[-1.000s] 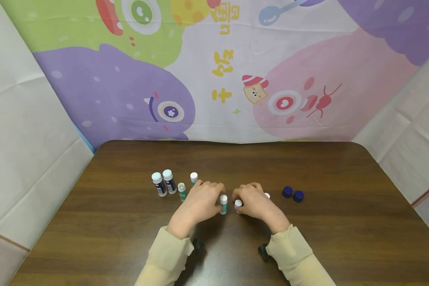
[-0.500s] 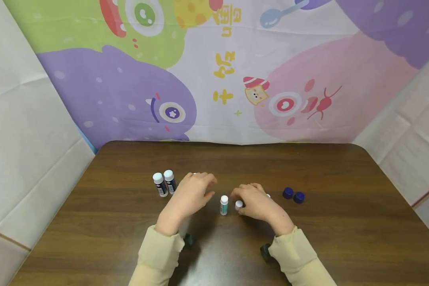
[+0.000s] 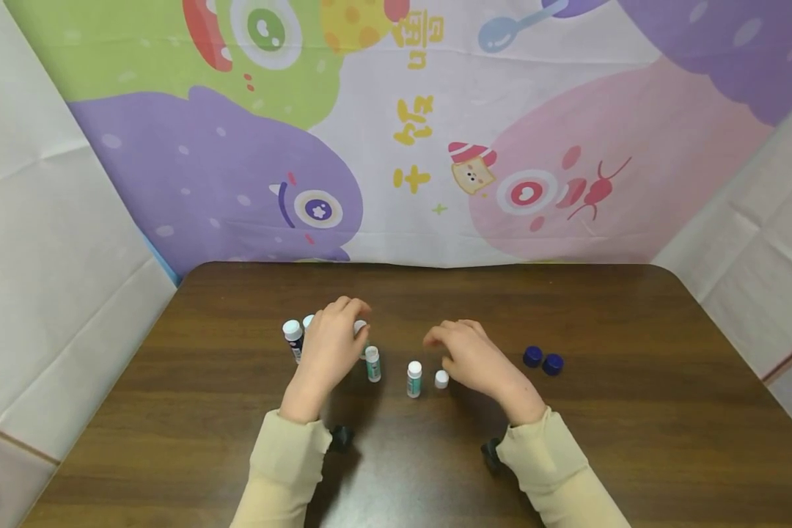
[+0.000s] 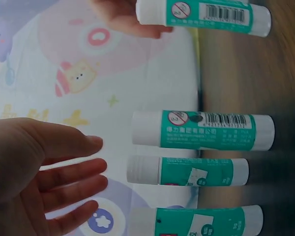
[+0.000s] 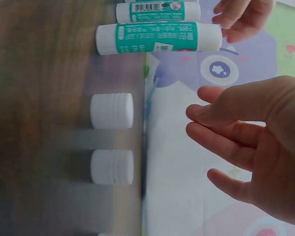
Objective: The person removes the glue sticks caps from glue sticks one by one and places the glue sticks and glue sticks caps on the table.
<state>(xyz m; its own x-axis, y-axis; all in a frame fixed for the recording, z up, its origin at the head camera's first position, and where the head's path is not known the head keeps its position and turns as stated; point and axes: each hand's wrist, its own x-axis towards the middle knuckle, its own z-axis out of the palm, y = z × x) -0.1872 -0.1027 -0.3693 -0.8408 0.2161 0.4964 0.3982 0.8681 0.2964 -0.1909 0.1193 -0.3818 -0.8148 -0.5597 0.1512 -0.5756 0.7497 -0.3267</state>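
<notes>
My left hand hovers over the left group of glue sticks, fingers apart and holding nothing. Beside its fingertips stands a green glue stick with an open-looking top. Several upright green-labelled sticks, including a ridged-top glue stick, line up past the fingers in the left wrist view. Another glue stick stands between the hands. My right hand hangs loosely curled above a small white cap, touching nothing. The right wrist view shows this cap's neighbour, a second white cap, standing apart from the fingers.
Two dark blue caps sit right of the right hand. At the far left, white-topped dark blue sticks stand partly behind the left hand. A cartoon-print cloth hangs at the back edge of the brown table.
My left hand has left the middle glue stick and moved left and away, uncovering another green stick. The right hand has lifted off the white cap, which stays in place.
</notes>
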